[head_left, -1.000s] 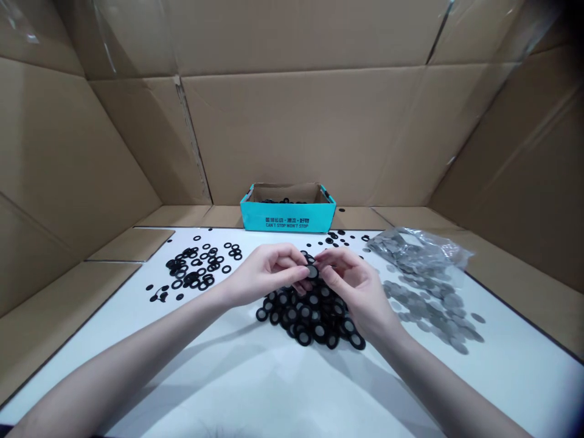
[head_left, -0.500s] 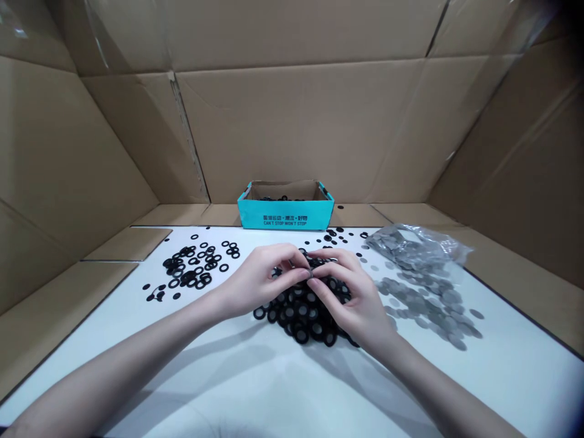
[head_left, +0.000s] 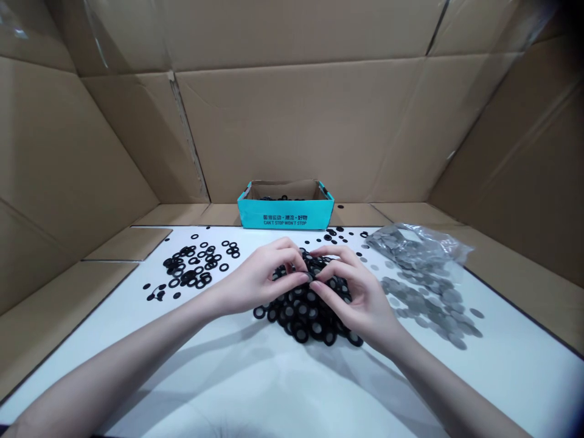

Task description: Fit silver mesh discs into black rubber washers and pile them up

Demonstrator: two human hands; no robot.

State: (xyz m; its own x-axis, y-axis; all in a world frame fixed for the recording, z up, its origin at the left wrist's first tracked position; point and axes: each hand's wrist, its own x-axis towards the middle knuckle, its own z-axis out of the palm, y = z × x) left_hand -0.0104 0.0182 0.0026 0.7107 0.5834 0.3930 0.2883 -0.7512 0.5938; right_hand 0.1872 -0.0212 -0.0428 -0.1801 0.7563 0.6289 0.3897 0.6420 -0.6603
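Note:
Both hands meet over a heap of black rings with grey centres in the middle of the white table. My left hand is closed in a pinch, its thumb and fingertips close together above the heap. My right hand faces it, thumb and fingers also pinched around a small dark piece. Both sets of fingertips nearly touch at that piece, which is too small and partly covered to make out fully. Loose black rings lie to the left, and grey discs are spread to the right.
A turquoise box with black pieces inside stands at the back. A clear plastic bag of grey discs lies at the back right. Small black pieces are scattered near the box. Cardboard walls surround the white table.
The fingers of my right hand have spread a little and shifted slightly right. My left fingers have moved only slightly. More of the heap shows between the hands.

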